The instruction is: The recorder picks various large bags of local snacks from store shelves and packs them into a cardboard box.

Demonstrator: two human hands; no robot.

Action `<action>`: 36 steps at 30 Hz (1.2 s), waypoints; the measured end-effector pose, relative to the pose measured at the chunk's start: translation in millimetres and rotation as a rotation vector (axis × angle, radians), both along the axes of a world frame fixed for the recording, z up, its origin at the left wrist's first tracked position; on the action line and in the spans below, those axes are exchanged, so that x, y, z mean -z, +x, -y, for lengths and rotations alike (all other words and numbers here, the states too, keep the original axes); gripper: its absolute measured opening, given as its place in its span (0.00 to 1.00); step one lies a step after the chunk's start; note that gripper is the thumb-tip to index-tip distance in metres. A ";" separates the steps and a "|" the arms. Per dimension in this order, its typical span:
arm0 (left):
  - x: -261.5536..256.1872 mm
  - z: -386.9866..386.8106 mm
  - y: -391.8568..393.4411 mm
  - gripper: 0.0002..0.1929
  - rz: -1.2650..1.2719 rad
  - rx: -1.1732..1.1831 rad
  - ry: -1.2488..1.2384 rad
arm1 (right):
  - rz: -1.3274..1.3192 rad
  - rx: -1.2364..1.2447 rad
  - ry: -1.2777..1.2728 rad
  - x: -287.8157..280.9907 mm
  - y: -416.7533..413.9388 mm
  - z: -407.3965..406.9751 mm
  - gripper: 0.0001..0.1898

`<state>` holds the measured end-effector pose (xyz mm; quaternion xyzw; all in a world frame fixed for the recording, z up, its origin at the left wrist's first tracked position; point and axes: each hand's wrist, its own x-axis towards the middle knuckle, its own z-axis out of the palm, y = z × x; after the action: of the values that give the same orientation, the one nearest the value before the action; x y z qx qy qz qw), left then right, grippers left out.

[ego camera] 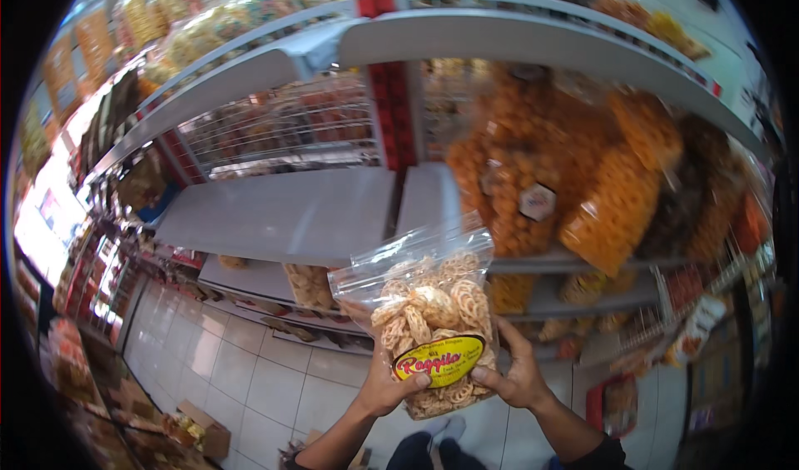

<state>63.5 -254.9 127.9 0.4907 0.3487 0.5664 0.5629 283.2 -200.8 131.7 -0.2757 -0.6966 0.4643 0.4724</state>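
A clear zip-top plastic bag of pale, ring-shaped crackers with a yellow oval label is held up in front of the shelves. My left hand grips its lower left side, the thumb on the label's edge. At the lower right side, my right hand grips the bag, its thumb also near the label. The fingers of both hands are partly hidden behind the bag. Beyond the bag's top lies a grey metal shelf, and right of it stand large clear bags of orange snacks.
An upper shelf edge runs across the view, with snack bags above it. Lower shelves hold more bags. A cardboard box stands on the tiled floor at lower left, a red crate at lower right. My feet show below the bag.
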 end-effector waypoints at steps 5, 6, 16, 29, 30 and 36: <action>44.1 33.9 54.2 0.51 -0.017 0.172 -0.161 | -0.004 0.303 -0.201 32.2 56.0 103.4 0.33; 42.6 36.6 73.2 0.50 -0.052 0.278 -0.187 | -0.068 0.380 -0.206 45.9 68.8 118.9 0.33; 33.6 -57.3 42.2 0.51 -0.308 1.109 -0.263 | -0.342 1.188 -0.305 42.0 -56.8 185.0 0.34; 66.0 -139.0 138.1 0.53 -0.268 1.960 -0.106 | -0.280 2.040 -0.277 25.0 -141.6 124.9 0.32; 87.3 -140.9 152.5 0.52 -0.130 2.002 -0.189 | -0.230 2.128 -0.262 22.2 -143.9 118.4 0.32; 103.8 -121.9 238.5 0.38 -0.209 2.178 -0.303 | -0.280 2.377 -0.280 -15.1 -158.9 109.3 0.30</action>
<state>302.0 -133.0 24.1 0.5067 -0.1583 -0.3252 0.7825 124.2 -310.1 146.8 -0.7410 0.1065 -0.1637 0.6424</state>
